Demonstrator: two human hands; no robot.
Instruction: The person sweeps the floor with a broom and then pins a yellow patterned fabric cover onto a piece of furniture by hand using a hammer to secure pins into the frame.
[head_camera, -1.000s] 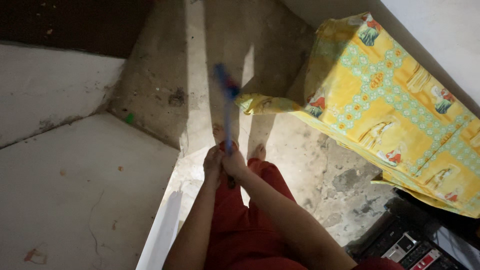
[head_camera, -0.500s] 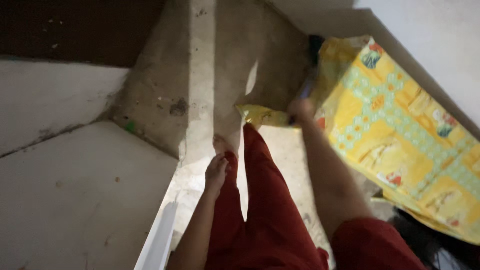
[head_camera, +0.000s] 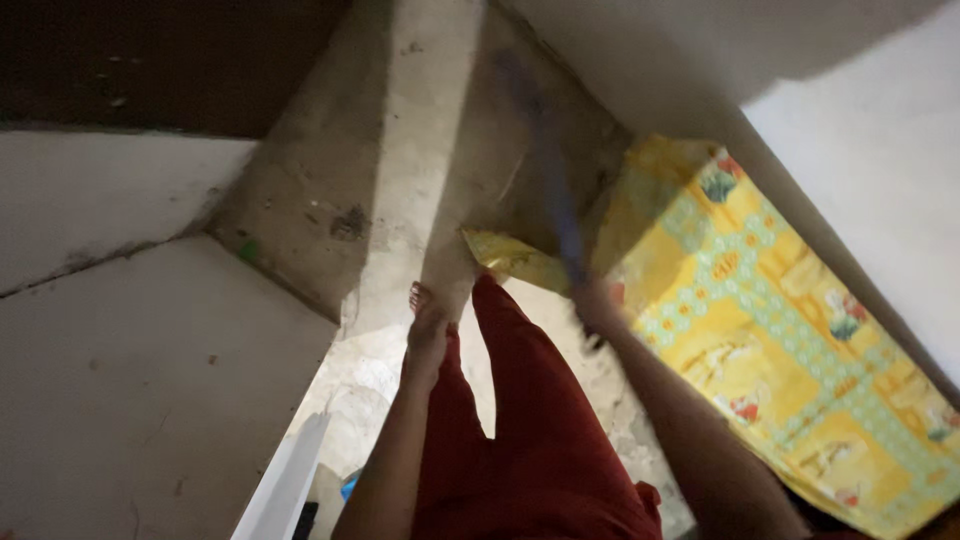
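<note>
The right hand (head_camera: 597, 305) is closed around the lower end of a long blue stick (head_camera: 553, 190), which rises from the fist toward the upper part of the view and is blurred, so its far end is hard to see. The stick stands in front of the grey concrete wall (head_camera: 420, 130) and just beside the corner of a yellow cloth (head_camera: 790, 340) with a green pattern and small pictures (the cloth covers something under it that is hidden). The hand is touching or almost touching the folded edge of this cloth; I cannot tell which. The left hand (head_camera: 428, 335) hangs down beside the left leg, holds nothing, and its fingers are loosely bent and close together. The person wears red trousers (head_camera: 520, 430), and a bare foot (head_camera: 422, 297) shows just above the left hand on the rough floor (head_camera: 370, 370). On the left is a pale concrete ledge (head_camera: 140, 370).
</note>
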